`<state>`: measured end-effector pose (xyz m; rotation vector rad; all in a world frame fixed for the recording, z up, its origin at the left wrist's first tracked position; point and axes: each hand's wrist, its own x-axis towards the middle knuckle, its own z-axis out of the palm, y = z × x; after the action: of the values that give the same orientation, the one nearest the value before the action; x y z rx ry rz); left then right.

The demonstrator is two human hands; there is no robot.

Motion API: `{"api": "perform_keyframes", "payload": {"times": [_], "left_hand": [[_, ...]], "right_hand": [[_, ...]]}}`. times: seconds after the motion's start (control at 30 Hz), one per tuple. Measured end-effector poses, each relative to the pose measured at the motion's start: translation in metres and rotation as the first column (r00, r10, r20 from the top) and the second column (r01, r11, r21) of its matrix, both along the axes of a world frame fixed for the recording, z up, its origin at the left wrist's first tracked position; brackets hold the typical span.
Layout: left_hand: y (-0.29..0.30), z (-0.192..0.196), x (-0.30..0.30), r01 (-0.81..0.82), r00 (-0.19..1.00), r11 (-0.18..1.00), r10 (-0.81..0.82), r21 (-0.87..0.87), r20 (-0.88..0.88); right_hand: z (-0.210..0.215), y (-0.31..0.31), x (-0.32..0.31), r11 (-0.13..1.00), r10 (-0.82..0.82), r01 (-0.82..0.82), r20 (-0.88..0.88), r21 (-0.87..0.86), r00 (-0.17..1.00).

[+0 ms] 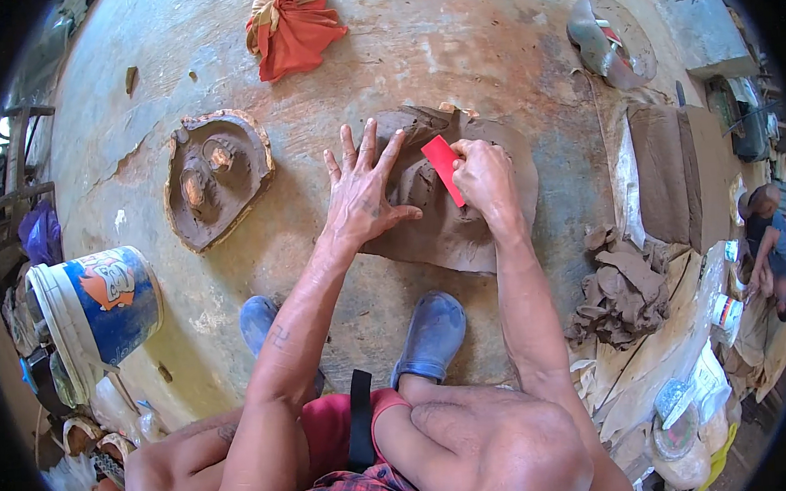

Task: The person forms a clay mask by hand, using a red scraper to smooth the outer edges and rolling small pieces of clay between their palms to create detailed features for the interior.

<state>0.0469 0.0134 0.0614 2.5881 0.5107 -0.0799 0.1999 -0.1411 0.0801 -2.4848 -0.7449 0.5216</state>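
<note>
A flat slab of brown clay (pixel 450 229) lies over a mould on the dusty floor in front of me. My left hand (pixel 361 192) presses flat on its left side, fingers spread. On the slab's middle, my right hand (pixel 486 180) grips a small red plastic scraper (pixel 443 167) and holds its edge against the clay. My two blue shoes (pixel 431 335) stand just below the slab.
A second clay-lined mould (pixel 214 175) lies to the left. A white and blue bucket (pixel 94 313) stands at lower left, an orange cloth (pixel 291 28) at the top. Torn clay scraps (pixel 620 294) and a clay block (pixel 669 173) sit to the right, where another person (pixel 766 235) crouches.
</note>
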Motion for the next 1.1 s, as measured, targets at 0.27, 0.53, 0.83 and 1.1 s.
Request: {"api": "perform_keyframes", "payload": {"times": [0.27, 0.53, 0.83, 1.1], "left_hand": [[0.001, -0.003, 0.001, -0.054, 0.998, 0.999, 0.054, 0.002, 0.019], [0.001, -0.005, -0.001, -0.072, 0.994, 0.997, 0.070, 0.021, 0.083], [0.000, -0.009, -0.004, -0.060, 0.994, 0.996, 0.054, 0.064, 0.095], [0.005, -0.013, -0.014, 0.171, 0.949, 0.975, -0.201, 0.140, 0.241]], "right_hand": [[-0.005, 0.004, 0.008, 0.997, 0.070, -0.073, -0.075, -0.034, 0.995], [-0.003, 0.007, 0.007, 0.989, 0.137, -0.140, -0.083, -0.040, 0.987], [0.000, -0.001, -0.026, 0.959, 0.253, -0.255, -0.032, -0.126, 0.967], [0.024, -0.022, -0.064, 0.964, 0.223, -0.198, -0.134, 0.178, 0.966]]}}
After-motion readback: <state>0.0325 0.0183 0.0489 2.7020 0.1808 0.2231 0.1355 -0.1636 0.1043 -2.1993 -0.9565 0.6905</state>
